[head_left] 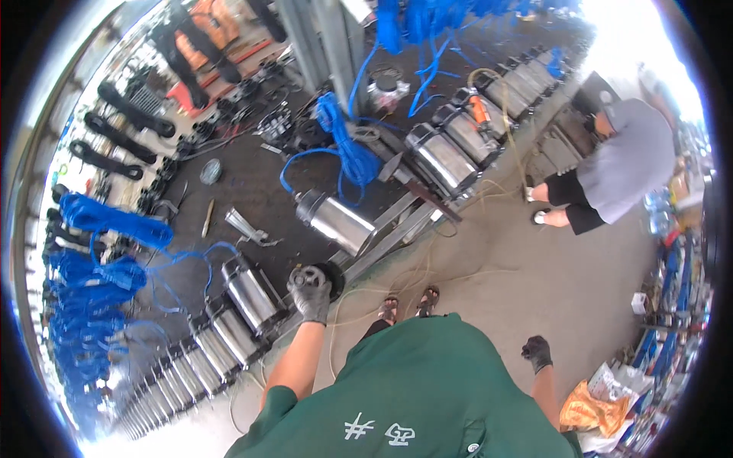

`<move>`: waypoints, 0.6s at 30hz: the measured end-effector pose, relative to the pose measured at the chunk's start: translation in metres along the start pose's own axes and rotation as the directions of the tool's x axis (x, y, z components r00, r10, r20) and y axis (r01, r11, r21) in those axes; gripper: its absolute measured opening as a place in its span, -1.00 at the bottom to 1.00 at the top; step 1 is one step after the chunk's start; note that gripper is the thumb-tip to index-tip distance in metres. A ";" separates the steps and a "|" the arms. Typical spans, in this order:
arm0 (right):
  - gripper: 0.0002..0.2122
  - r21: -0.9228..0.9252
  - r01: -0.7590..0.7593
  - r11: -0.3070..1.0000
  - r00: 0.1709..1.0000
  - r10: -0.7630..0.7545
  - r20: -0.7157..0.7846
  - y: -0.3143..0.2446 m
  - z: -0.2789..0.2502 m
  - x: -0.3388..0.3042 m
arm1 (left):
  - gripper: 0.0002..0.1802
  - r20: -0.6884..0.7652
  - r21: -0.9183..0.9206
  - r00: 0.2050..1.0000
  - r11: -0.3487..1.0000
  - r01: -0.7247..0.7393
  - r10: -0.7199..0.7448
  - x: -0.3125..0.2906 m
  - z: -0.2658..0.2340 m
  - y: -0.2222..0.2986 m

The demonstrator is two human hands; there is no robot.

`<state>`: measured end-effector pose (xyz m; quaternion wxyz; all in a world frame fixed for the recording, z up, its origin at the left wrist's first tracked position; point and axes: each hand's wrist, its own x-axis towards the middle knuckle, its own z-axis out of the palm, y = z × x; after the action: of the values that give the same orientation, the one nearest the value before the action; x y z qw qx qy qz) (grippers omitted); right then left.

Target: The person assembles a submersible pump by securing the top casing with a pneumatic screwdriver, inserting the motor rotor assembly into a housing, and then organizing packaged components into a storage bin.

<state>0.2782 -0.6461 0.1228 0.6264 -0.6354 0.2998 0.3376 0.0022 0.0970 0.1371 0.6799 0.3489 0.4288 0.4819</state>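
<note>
My left hand (313, 303), in a grey glove, is closed around a round dark metal part (308, 277) with holes in its face, held at the bench edge. Right beside it is a black round piece (333, 281). A steel cylinder pump (256, 296) with a blue cable stands to the left of this hand. Another shiny cylinder pump (336, 221) lies on the dark bench, farther off, with a coiled blue cable (347, 149) behind it. My right hand (537, 352), in a dark glove, hangs low over the floor at the right with fingers curled; nothing shows in it.
Rows of steel cylinders (221, 336) line the bench edge. A hammer (418, 187) rests across the metal rails. An orange tool (479, 111) lies on cylinders farther right. A co-worker (622, 156) bends at the right. Thin hoses (427, 278) trail over the floor; bags (595, 408) lie lower right.
</note>
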 end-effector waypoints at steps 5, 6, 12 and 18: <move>-0.90 -0.460 0.032 0.887 0.977 -0.125 -0.172 0.058 -0.011 -0.084 | -0.75 0.085 -0.542 0.939 0.775 0.325 -0.334 0.000 -0.007 0.020; -0.89 -0.563 0.070 0.824 0.962 -0.204 -0.180 0.082 -0.030 -0.095 | -0.78 -0.068 -0.369 0.951 0.893 0.256 -0.301 -0.011 0.009 0.019; -0.87 -0.485 -0.193 0.853 0.929 0.000 -0.371 0.182 -0.070 -0.107 | -0.49 0.117 0.548 0.936 0.765 -0.339 0.330 -0.045 0.011 0.025; -0.79 -0.693 0.061 0.718 0.898 -0.343 -0.276 0.337 -0.166 -0.107 | -0.51 0.035 0.939 0.887 0.288 -0.187 0.461 -0.135 0.018 -0.064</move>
<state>-0.0469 -0.8286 0.0069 0.3184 -0.8998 0.2026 0.2188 0.0189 -0.0518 0.1212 0.1929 0.6865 0.6221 0.3233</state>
